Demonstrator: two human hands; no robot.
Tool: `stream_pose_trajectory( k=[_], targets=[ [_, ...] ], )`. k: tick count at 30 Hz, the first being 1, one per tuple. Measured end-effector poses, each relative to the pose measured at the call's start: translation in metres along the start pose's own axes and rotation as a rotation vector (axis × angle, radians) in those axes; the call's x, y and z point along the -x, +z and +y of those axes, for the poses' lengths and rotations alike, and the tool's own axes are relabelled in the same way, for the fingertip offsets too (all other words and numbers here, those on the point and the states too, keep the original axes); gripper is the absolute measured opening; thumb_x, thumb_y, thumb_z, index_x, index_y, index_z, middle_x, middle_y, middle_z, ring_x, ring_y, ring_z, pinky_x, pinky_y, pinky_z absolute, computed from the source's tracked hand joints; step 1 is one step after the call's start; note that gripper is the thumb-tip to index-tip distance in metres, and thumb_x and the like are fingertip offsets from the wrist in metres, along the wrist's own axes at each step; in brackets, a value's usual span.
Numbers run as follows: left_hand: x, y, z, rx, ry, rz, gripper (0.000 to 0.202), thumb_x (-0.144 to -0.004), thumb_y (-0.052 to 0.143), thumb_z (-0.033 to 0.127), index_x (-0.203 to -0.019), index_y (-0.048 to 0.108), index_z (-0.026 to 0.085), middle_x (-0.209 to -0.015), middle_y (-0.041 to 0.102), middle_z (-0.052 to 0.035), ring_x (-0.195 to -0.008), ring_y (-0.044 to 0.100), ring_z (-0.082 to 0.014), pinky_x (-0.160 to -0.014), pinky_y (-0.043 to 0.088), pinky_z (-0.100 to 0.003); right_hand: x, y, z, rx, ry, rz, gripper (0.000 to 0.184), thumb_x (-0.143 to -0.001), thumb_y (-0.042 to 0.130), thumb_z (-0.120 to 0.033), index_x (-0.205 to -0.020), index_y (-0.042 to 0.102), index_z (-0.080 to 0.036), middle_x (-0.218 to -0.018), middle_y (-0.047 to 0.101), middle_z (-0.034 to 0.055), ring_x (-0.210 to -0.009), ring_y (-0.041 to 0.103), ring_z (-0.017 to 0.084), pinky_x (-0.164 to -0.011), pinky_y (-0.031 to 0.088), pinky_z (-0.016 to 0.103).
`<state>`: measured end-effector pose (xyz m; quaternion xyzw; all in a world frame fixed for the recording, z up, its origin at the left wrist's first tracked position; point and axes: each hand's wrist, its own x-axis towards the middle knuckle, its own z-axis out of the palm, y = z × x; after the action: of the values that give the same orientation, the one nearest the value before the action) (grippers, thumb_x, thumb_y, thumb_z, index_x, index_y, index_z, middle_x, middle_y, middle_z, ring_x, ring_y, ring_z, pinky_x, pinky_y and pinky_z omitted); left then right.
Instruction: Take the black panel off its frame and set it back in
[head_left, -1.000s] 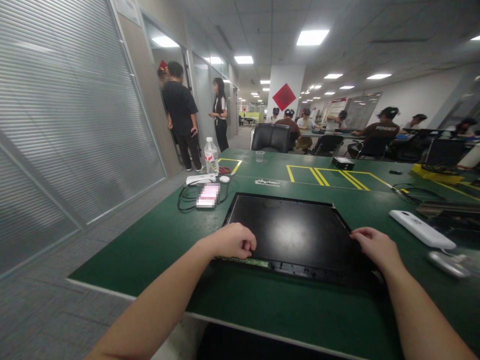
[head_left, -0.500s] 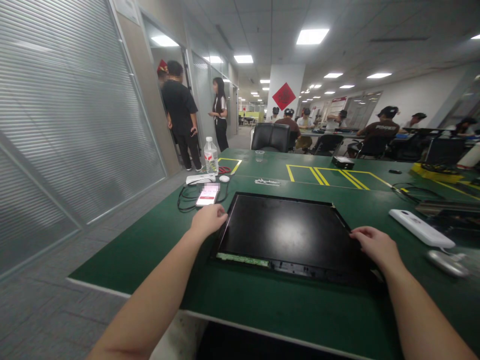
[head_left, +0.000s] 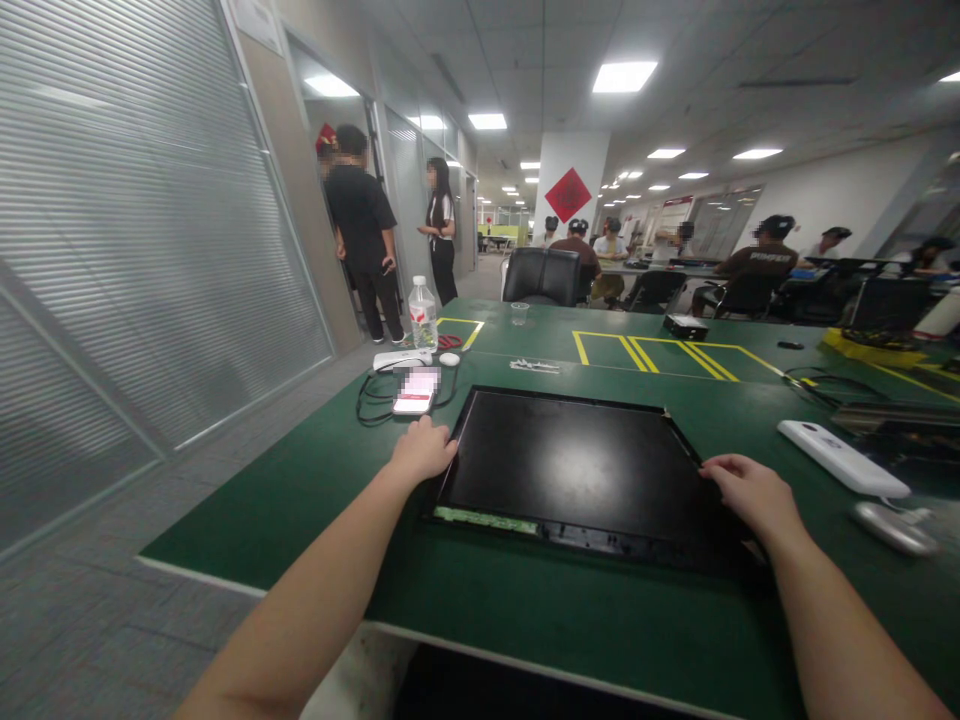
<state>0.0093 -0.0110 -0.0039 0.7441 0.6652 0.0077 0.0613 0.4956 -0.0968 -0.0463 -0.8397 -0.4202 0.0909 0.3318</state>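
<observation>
A black display panel (head_left: pixel 570 450) lies flat on the green table (head_left: pixel 600 620), its dark face up. Along its near edge runs a strip of green circuit board (head_left: pixel 487 519). With curled fingers, my left hand (head_left: pixel 424 452) grips the panel's left edge. At the right edge my right hand (head_left: pixel 750 490) pinches the frame between thumb and fingers. The fingertips under both edges are partly hidden. Just beyond my left hand lies a lit phone (head_left: pixel 415 392) with a black cable (head_left: pixel 367 400) around it.
A water bottle (head_left: pixel 423 315), a white power strip (head_left: pixel 401 360) and a small plastic cup (head_left: pixel 519 314) stand farther back. On the right are a long white device (head_left: pixel 841 457) and a silver mouse-like object (head_left: pixel 894 527). Two people stand by the doorway; several sit behind.
My left hand has slid slightly toward me along the panel's left edge. My right hand and the panel have stayed nearly still.
</observation>
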Motion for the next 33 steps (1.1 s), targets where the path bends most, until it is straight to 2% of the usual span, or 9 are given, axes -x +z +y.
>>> stream_pose_trajectory(
  k=[3, 7, 12, 15, 20, 22, 25, 30, 33],
  targets=[
    [-0.002, 0.003, -0.001, -0.008, 0.024, -0.005, 0.037, -0.1, 0.044, 0.037, -0.106, 0.076, 0.017, -0.123, 0.062, -0.021, -0.121, 0.061, -0.0362, -0.097, 0.05, -0.045, 0.001, 0.0, -0.001, 0.008, 0.006, -0.008, 0.024, -0.071, 0.061, -0.042, -0.079, 0.075, -0.024, -0.079, 0.075, 0.0064, -0.074, 0.067, 0.027, -0.072, 0.047, 0.037],
    [-0.009, 0.008, -0.004, 0.036, 0.083, 0.03, 0.033, -0.099, 0.047, 0.031, -0.099, 0.076, 0.015, -0.114, 0.067, -0.021, -0.114, 0.065, -0.0337, -0.096, 0.049, -0.04, 0.001, -0.001, -0.002, 0.007, 0.001, -0.015, 0.024, -0.071, 0.062, -0.042, -0.079, 0.075, -0.024, -0.079, 0.075, 0.007, -0.074, 0.067, 0.027, -0.07, 0.046, 0.037],
    [-0.013, 0.007, -0.004, 0.114, 0.065, 0.026, 0.025, -0.098, 0.05, 0.027, -0.085, 0.07, 0.017, -0.103, 0.072, -0.0178, -0.099, 0.07, -0.0301, -0.084, 0.048, -0.035, 0.001, -0.002, -0.002, 0.002, 0.013, -0.01, 0.024, -0.07, 0.062, -0.042, -0.078, 0.076, -0.024, -0.079, 0.075, 0.0068, -0.075, 0.068, 0.027, -0.071, 0.047, 0.037],
    [-0.013, 0.003, -0.004, 0.2, 0.046, 0.057, 0.022, -0.097, 0.05, 0.026, -0.079, 0.062, 0.02, -0.091, 0.071, -0.0112, -0.09, 0.068, -0.0265, -0.076, 0.046, -0.032, 0.0, -0.001, -0.001, -0.008, 0.002, -0.002, 0.024, -0.07, 0.062, -0.043, -0.078, 0.076, -0.025, -0.077, 0.075, 0.0068, -0.074, 0.068, 0.027, -0.07, 0.047, 0.038],
    [-0.013, 0.003, -0.005, 0.474, 0.019, 0.147, 0.026, -0.086, 0.057, 0.019, -0.064, 0.044, 0.024, -0.064, 0.053, 0.0011, -0.071, 0.056, -0.0195, -0.064, 0.037, -0.028, 0.0, 0.0, 0.0, 0.005, -0.007, 0.005, 0.023, -0.069, 0.061, -0.043, -0.074, 0.075, -0.025, -0.073, 0.073, 0.0065, -0.072, 0.067, 0.027, -0.069, 0.047, 0.038],
    [-0.013, 0.003, -0.004, 0.611, -0.002, 0.177, 0.028, -0.083, 0.058, 0.018, -0.062, 0.041, 0.024, -0.059, 0.046, 0.0033, -0.066, 0.051, -0.0176, -0.06, 0.034, -0.027, 0.001, -0.001, -0.002, 0.018, 0.001, 0.002, 0.023, -0.07, 0.06, -0.043, -0.074, 0.074, -0.025, -0.072, 0.073, 0.0066, -0.073, 0.067, 0.027, -0.07, 0.047, 0.038],
    [-0.012, 0.003, 0.0, 0.855, -0.059, 0.224, 0.027, -0.079, 0.063, 0.019, -0.062, 0.043, 0.023, -0.057, 0.045, 0.005, -0.06, 0.047, -0.0149, -0.058, 0.033, -0.024, 0.003, -0.002, -0.005, 0.027, 0.001, -0.012, 0.024, -0.071, 0.06, -0.043, -0.075, 0.075, -0.025, -0.075, 0.073, 0.0069, -0.074, 0.067, 0.028, -0.07, 0.047, 0.038],
    [-0.01, 0.001, 0.007, 1.281, -0.204, 0.156, 0.029, -0.072, 0.073, 0.021, -0.065, 0.046, 0.022, -0.054, 0.047, 0.0073, -0.048, 0.044, -0.0107, -0.052, 0.035, -0.022, 0.003, -0.003, -0.006, 0.034, -0.007, 0.008, 0.023, -0.071, 0.06, -0.043, -0.074, 0.075, -0.025, -0.076, 0.074, 0.0076, -0.077, 0.067, 0.029, -0.07, 0.047, 0.038],
    [-0.009, -0.001, 0.01, 1.422, -0.256, 0.105, 0.032, -0.069, 0.078, 0.023, -0.066, 0.047, 0.022, -0.052, 0.05, 0.0077, -0.044, 0.045, -0.0094, -0.048, 0.036, -0.021, 0.002, -0.003, -0.004, 0.04, -0.006, 0.008, 0.023, -0.071, 0.06, -0.043, -0.074, 0.075, -0.026, -0.075, 0.074, 0.0071, -0.077, 0.067, 0.029, -0.07, 0.046, 0.038]
  ],
)
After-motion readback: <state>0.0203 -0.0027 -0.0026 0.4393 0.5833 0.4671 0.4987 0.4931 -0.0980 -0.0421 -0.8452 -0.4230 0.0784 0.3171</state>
